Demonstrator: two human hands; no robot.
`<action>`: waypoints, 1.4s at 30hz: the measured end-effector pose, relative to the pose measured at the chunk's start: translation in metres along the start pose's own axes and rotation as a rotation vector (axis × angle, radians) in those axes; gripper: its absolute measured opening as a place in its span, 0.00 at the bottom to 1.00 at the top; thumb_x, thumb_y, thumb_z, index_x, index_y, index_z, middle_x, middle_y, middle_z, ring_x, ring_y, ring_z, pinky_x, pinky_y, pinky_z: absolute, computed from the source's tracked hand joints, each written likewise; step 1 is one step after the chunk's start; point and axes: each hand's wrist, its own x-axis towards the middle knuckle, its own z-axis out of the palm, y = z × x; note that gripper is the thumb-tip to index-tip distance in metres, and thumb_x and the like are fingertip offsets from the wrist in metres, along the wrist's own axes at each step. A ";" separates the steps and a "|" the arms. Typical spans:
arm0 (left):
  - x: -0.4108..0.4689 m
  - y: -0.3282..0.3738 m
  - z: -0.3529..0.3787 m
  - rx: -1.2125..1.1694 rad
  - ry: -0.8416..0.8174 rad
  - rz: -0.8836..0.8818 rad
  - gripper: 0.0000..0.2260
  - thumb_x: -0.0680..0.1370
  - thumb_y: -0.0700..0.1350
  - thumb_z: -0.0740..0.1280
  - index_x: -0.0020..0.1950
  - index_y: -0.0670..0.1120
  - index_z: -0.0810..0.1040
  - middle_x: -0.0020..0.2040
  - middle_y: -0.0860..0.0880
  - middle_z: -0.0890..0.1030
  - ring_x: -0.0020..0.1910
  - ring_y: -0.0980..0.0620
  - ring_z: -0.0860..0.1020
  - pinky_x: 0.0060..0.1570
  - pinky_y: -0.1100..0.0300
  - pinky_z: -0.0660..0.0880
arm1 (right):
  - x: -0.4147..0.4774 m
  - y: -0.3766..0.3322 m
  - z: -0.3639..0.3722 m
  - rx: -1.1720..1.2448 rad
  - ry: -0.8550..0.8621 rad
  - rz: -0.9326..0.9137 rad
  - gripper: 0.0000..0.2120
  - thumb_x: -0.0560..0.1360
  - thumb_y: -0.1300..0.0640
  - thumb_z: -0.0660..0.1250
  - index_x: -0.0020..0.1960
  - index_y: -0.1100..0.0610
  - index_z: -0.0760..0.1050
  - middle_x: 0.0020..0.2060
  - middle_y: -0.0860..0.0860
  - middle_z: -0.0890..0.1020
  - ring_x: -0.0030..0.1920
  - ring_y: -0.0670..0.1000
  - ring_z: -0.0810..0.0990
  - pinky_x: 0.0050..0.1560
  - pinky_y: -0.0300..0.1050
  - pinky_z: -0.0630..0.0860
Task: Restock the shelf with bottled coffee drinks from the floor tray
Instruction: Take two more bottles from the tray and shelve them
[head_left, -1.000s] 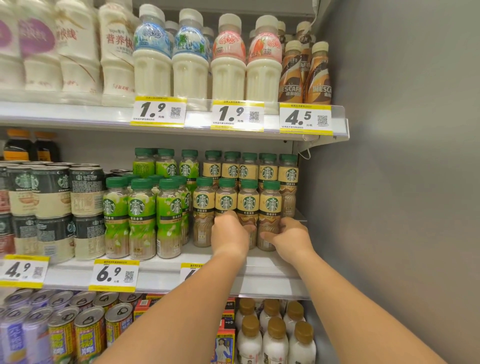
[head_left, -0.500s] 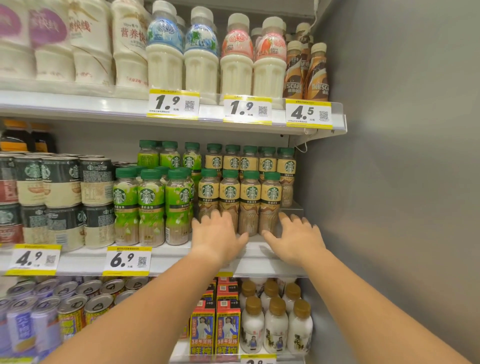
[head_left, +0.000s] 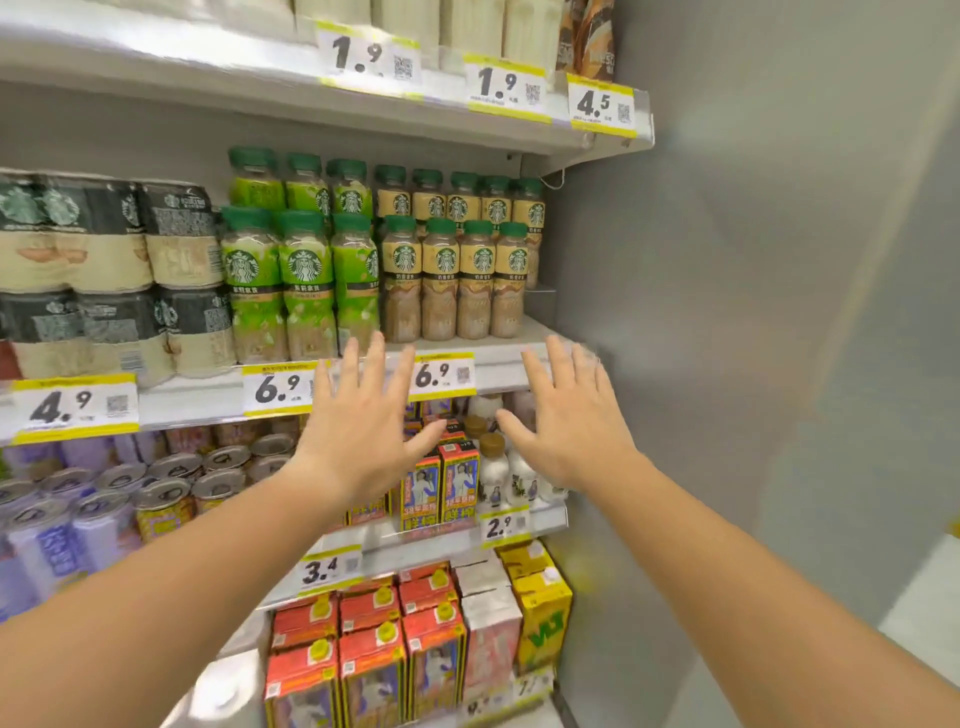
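Bottles of tan-labelled coffee drink (head_left: 461, 280) are standing upright in tight rows at the right end of the middle shelf (head_left: 519, 364), filled with brown liquid under green caps, just beside green-labelled bottles (head_left: 301, 280). The left hand (head_left: 363, 431) and right hand (head_left: 571, 421) are hovering in front of the shelf edge, fingers spread wide, holding and touching nothing.

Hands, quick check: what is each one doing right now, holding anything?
Left hand: open, fingers spread, holding nothing, in front of the shelf edge.
Right hand: open, fingers spread, holding nothing, below the tan-label bottles.
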 end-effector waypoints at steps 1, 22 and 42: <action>-0.011 -0.002 0.003 -0.004 0.008 0.025 0.43 0.74 0.73 0.41 0.82 0.47 0.49 0.81 0.38 0.52 0.78 0.35 0.51 0.72 0.34 0.55 | -0.015 -0.007 0.001 -0.005 0.001 0.018 0.40 0.77 0.33 0.49 0.82 0.53 0.49 0.81 0.59 0.50 0.80 0.62 0.47 0.77 0.63 0.48; -0.331 0.075 0.225 -0.183 -0.508 0.008 0.46 0.72 0.74 0.42 0.81 0.45 0.50 0.80 0.41 0.56 0.78 0.41 0.55 0.74 0.43 0.57 | -0.320 -0.036 0.257 0.226 -0.469 0.105 0.42 0.77 0.33 0.55 0.82 0.55 0.49 0.81 0.57 0.56 0.80 0.56 0.52 0.77 0.52 0.53; -0.450 0.122 0.379 -1.049 -0.613 -0.897 0.39 0.66 0.48 0.82 0.72 0.46 0.67 0.69 0.49 0.75 0.67 0.49 0.73 0.59 0.59 0.67 | -0.411 -0.100 0.380 1.147 -0.489 1.216 0.26 0.69 0.58 0.75 0.66 0.50 0.75 0.54 0.50 0.83 0.55 0.56 0.81 0.62 0.56 0.76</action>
